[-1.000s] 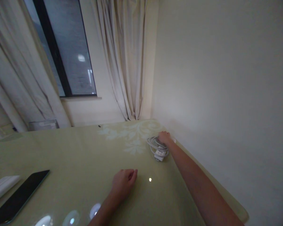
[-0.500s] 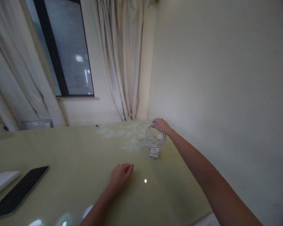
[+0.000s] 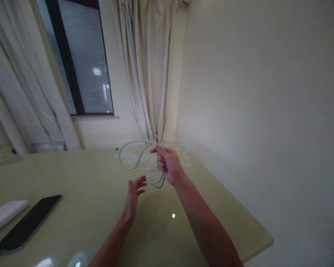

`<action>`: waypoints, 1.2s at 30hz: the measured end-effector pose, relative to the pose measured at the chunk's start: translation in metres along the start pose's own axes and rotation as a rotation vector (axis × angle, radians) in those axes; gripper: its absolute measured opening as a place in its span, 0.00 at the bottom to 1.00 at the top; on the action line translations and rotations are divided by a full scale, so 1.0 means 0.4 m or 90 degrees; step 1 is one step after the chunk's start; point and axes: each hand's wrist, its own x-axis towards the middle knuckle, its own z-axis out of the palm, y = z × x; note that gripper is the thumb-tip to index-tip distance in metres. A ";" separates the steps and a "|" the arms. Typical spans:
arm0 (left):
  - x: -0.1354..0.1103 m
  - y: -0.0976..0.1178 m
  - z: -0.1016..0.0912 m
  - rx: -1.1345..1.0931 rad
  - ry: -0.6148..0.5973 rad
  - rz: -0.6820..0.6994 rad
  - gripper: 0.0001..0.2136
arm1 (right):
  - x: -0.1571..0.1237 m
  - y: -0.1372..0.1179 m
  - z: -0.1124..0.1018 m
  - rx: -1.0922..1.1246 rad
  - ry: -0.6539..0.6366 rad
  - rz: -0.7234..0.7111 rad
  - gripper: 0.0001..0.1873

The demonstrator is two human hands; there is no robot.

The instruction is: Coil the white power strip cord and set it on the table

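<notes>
My right hand (image 3: 168, 165) is closed round a coiled white charger cable (image 3: 133, 157), held up above the pale green table (image 3: 72, 185). One loop of the cable swings out to the left and a smaller loop hangs below my fist. The plug block is hidden behind my hand. My left hand (image 3: 132, 198) is raised just under the cable, fingers spread and open, holding nothing.
A black phone (image 3: 25, 224) lies at the table's left front, beside a folded white cloth (image 3: 4, 217). Cream curtains (image 3: 147, 70) and a dark window (image 3: 80, 59) stand behind the table. A plain wall runs along the right.
My right hand has lifted the cable off the far right corner of the table and brought it toward me. My left hand has risen from the table and opened.
</notes>
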 end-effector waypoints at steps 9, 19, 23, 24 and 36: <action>0.006 0.094 -0.119 -0.203 0.044 -0.017 0.44 | -0.071 0.180 0.137 -0.825 -0.172 -0.151 0.18; 0.002 0.239 -0.213 -0.665 0.098 -0.124 0.22 | -0.043 0.223 0.087 -1.077 -0.295 -0.164 0.10; 0.009 0.232 -0.234 -0.536 0.175 -0.129 0.19 | 0.030 0.204 -0.007 -1.113 -0.146 -0.216 0.10; 0.012 0.227 -0.233 -0.503 0.186 -0.141 0.17 | 0.044 0.195 -0.032 -1.117 -0.094 -0.239 0.10; 0.054 0.108 -0.248 -0.080 0.282 -0.173 0.14 | 0.067 0.071 -0.165 -0.966 0.315 -0.274 0.17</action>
